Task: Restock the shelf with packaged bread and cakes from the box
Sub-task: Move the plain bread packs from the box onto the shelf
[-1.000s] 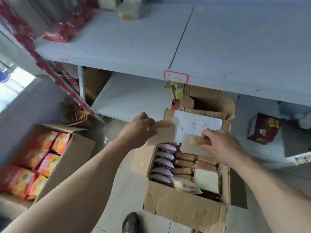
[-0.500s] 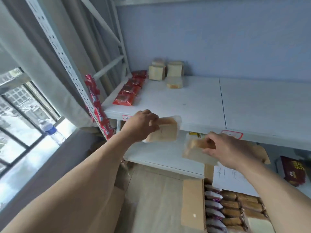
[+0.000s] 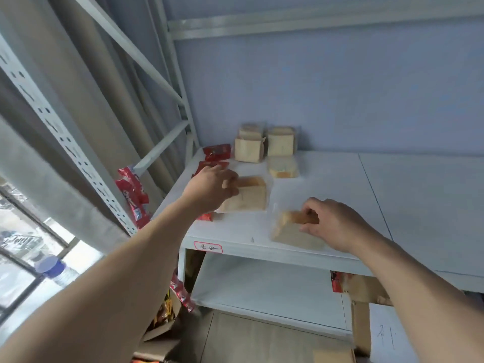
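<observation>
On the shelf (image 3: 327, 184), each hand, left hand (image 3: 212, 189) and right hand (image 3: 331, 224), pinched a soft, light, crushable bread pack (image 3: 248, 197) by its edge.

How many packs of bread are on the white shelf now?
5: two standing at the back, one flat before them, one under the left hand, one under the right hand.

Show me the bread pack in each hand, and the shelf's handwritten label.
Left-hand bread pack (image 3: 247, 197), head view, flat face.
Right-hand bread pack (image 3: 288, 231), head view, lower face.
Label (image 3: 208, 247), head view, centre.
</observation>
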